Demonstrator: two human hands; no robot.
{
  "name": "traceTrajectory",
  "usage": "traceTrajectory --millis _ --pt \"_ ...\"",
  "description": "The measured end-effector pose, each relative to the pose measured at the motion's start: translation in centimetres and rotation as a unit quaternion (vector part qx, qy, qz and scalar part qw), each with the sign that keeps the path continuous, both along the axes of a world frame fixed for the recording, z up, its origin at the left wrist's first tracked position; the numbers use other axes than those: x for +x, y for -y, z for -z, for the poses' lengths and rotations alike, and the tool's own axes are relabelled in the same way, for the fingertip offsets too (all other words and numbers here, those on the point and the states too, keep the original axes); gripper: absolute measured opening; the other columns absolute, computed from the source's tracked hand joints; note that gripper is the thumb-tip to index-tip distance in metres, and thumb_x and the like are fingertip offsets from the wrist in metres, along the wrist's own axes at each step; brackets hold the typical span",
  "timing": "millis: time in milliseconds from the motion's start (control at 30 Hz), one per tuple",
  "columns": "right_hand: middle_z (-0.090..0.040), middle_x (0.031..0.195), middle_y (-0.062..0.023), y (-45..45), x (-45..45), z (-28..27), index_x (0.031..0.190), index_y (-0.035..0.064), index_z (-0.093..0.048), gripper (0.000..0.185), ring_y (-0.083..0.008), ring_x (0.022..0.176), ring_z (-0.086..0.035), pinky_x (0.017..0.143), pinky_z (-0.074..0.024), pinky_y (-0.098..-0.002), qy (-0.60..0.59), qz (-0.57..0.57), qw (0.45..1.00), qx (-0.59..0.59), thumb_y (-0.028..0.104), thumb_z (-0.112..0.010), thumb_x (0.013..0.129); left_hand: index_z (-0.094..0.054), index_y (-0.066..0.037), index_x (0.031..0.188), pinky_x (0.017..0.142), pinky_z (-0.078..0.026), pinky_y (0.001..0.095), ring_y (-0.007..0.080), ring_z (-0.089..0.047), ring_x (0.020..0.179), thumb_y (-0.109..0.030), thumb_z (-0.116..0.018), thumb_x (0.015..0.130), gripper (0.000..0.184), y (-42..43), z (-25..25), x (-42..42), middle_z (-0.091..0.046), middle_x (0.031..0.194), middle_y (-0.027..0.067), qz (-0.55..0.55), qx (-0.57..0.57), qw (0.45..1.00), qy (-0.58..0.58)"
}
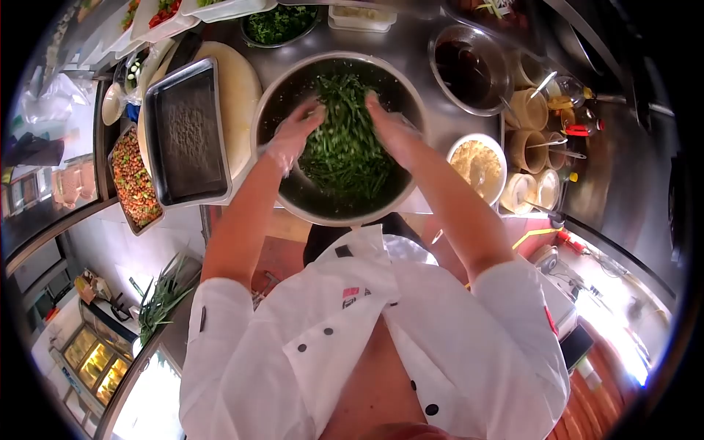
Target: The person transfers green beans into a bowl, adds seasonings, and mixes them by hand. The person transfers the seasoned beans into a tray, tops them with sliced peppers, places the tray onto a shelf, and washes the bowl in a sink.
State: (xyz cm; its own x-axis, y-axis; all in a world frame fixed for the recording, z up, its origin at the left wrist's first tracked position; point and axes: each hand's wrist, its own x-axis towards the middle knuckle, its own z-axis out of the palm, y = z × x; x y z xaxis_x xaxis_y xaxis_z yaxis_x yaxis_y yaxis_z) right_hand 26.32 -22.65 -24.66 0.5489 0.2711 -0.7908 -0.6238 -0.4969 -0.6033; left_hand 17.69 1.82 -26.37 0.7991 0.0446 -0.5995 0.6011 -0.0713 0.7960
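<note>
A wide steel mixing bowl point(265, 180) stands on the counter in front of me, with a heap of chopped green leaves and stems point(341, 147) in it. My left hand point(297, 132), in a clear plastic glove, presses into the heap from the left with its fingers curled. From the right, my gloved right hand point(394, 130) holds the other side of the same heap, fingers bent against it. Between the two hands the greens are raised and slightly blurred. Some fingertips are hidden among the leaves.
Left of the bowl, a dark rectangular tray point(224, 147) lies on a round cutting board point(246, 95), beside a tray of peanuts point(133, 180). To the right stand a bowl of dark sauce point(462, 66), a bowl of pale crumbs point(477, 165), and several seasoning tubs point(526, 150) with spoons.
</note>
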Motion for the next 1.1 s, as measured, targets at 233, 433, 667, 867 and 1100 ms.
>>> traceTrajectory --millis 233,433,667,867,1100 --pt "-0.046 0.156 -0.0129 -0.7 -8.6 2.5 0.156 0.0080 -0.040 0.087 -0.0293 0.141 -0.043 0.116 -0.0343 -0.0494 -0.140 0.278 0.948 0.065 0.069 -0.055 0.096 -0.019 0.001 0.162 0.122 -0.026 0.0397 0.0370 -0.028 0.153 -0.077 -0.057 0.087 0.114 8.5 -1.6 -3.9 -0.032 0.162 0.0279 -0.163 0.062 0.976 -0.133" --pt "-0.048 0.154 -0.0192 -2.0 -6.5 -6.0 0.151 0.0099 -0.049 0.081 -0.0332 0.139 -0.047 0.116 -0.0364 -0.0435 0.107 -0.186 0.977 -0.017 0.068 -0.057 0.095 -0.058 -0.001 0.143 0.104 -0.045 0.0373 0.0285 -0.062 0.116 -0.059 -0.052 0.100 0.073 2.6 -2.0 -3.2 -0.065 0.133 0.0181 -0.111 -0.066 0.988 -0.085" --pt "-0.055 0.149 -0.0177 -3.1 4.9 5.1 0.148 0.0085 -0.054 0.080 -0.0313 0.140 -0.049 0.118 -0.0333 -0.0401 0.309 -0.187 0.928 -0.090 0.070 -0.031 0.102 -0.031 -0.010 0.160 0.115 -0.040 0.0460 0.0367 -0.048 0.138 -0.051 -0.068 0.095 0.084 6.0 -3.3 -9.7 -0.040 0.160 0.0167 -0.414 -0.373 0.819 -0.135" --pt "-0.052 0.152 -0.0188 -2.8 -2.8 0.4 0.150 0.0052 -0.051 0.082 -0.0312 0.137 -0.051 0.116 -0.0361 -0.0390 0.008 0.063 0.995 0.077 0.070 -0.040 0.101 -0.034 -0.014 0.159 0.109 -0.041 0.0379 0.0275 -0.050 0.133 -0.055 -0.071 0.092 0.087 8.4 2.7 -5.1 -0.046 0.154 0.0136 -0.309 -0.125 0.937 -0.100" --pt "-0.042 0.158 -0.0228 -0.6 0.7 -3.9 0.154 0.0041 -0.044 0.090 -0.0325 0.146 -0.040 0.119 -0.0303 -0.0419 0.027 0.016 0.999 0.018 0.075 -0.037 0.099 -0.035 -0.017 0.160 0.110 -0.042 0.0373 0.0239 -0.054 0.129 -0.054 -0.074 0.090 0.088 1.6 -0.4 -4.1 -0.059 0.142 0.0149 -0.234 -0.056 0.968 0.071"
